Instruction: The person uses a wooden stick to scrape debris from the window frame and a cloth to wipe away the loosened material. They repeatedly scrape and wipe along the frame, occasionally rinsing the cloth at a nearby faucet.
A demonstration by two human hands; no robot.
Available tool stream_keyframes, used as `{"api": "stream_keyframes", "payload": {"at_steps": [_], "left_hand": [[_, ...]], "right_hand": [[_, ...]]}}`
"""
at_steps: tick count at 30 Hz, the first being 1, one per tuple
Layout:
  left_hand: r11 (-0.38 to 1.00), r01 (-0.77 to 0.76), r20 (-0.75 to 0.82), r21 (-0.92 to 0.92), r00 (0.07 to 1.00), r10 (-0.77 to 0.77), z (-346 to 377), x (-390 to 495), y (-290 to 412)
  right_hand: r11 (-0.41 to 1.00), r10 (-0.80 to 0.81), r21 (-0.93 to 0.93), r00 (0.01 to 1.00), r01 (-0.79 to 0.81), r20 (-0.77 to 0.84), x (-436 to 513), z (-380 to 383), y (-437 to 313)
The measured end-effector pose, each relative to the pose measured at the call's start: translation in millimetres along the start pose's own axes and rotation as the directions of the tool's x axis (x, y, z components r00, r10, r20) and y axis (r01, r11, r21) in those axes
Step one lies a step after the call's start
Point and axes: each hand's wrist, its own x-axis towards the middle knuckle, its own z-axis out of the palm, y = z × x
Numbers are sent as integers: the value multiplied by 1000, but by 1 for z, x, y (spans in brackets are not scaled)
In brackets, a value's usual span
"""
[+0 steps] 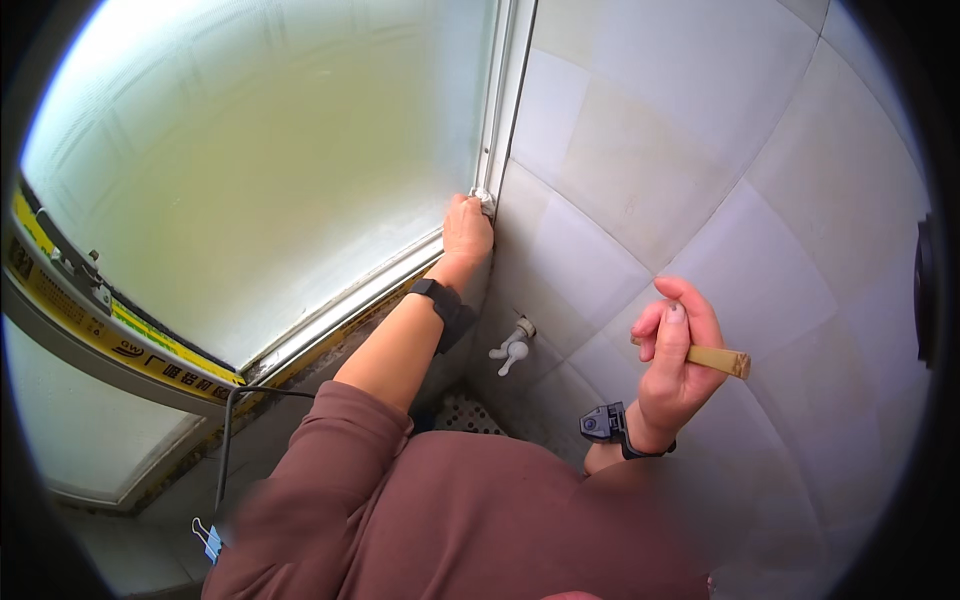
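Observation:
My left hand (468, 232) reaches into the lower right corner of a white-framed window. Its fingers are closed on a crumpled white wad (482, 198), perhaps cloth or paper, pressed against the window frame (491, 97). Frosted glass (285, 172) fills the pane beside it. Off to the right, my right hand (679, 349) is raised in front of the tiled wall and grips a flat wooden stick (718, 361). The stick's blunt end sticks out past the thumb side; its other end is mostly hidden by the fingers.
A small tap (516, 348) juts from the tiled wall (637, 180) between my arms. Yellow printed film (161, 367) covers part of the opened sash at left, near a metal latch (86, 274). A black cable (227, 442) and a binder clip (211, 541) hang by my left sleeve.

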Motion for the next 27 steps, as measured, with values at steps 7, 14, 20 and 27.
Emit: {"api": "stream_keyframes", "payload": {"at_steps": [7, 14, 20, 27], "left_hand": [[974, 58, 216, 220, 971, -106, -11, 21, 9], [845, -121, -214, -521, 977, 8, -26, 40, 36], [896, -367, -363, -249, 893, 265, -25, 47, 42], [977, -190, -76, -97, 980, 183, -11, 10, 2]], "right_hand": [[999, -22, -36, 1000, 22, -6, -2, -6, -1], [999, 22, -35, 1000, -21, 15, -7, -6, 14], [998, 69, -19, 996, -68, 58, -11, 0, 22], [997, 77, 6, 995, -78, 69, -13, 17, 28]]}}
